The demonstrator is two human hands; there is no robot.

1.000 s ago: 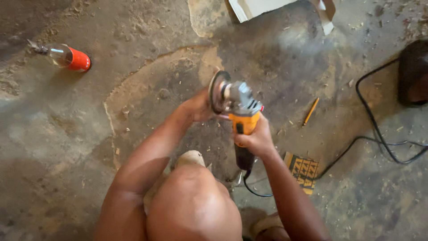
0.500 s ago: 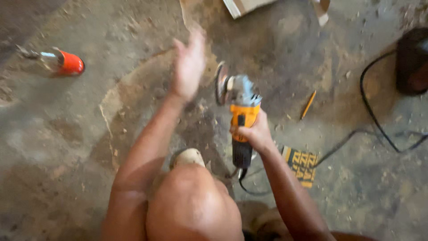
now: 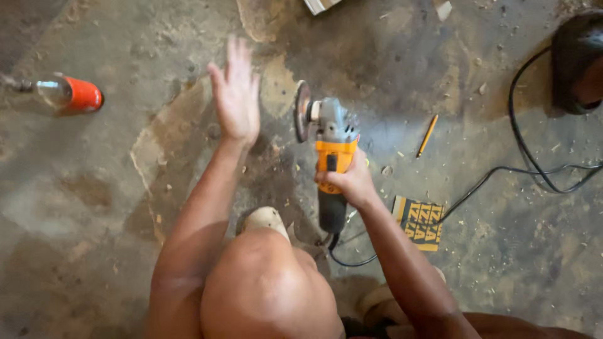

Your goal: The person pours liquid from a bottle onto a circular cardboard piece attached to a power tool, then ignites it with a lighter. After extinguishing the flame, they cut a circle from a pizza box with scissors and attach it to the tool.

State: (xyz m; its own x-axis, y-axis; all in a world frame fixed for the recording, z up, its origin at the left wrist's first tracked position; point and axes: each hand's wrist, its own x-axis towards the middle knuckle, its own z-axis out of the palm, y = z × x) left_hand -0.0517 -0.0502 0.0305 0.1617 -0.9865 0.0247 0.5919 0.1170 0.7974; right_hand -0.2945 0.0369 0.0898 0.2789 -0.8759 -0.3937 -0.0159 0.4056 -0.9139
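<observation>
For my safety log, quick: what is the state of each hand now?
Left hand: open, fingers spread, holding nothing.
Right hand: closed around the angle grinder handle.

Dim, warm light; soft shadows; the raised hand (image 3: 235, 94) slightly blurred.

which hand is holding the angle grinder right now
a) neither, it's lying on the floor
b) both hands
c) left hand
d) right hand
d: the right hand is wrapped around the yellow and black body of the angle grinder, while the left hand is open, fingers spread, raised over the concrete floor apart from the tool.
</observation>
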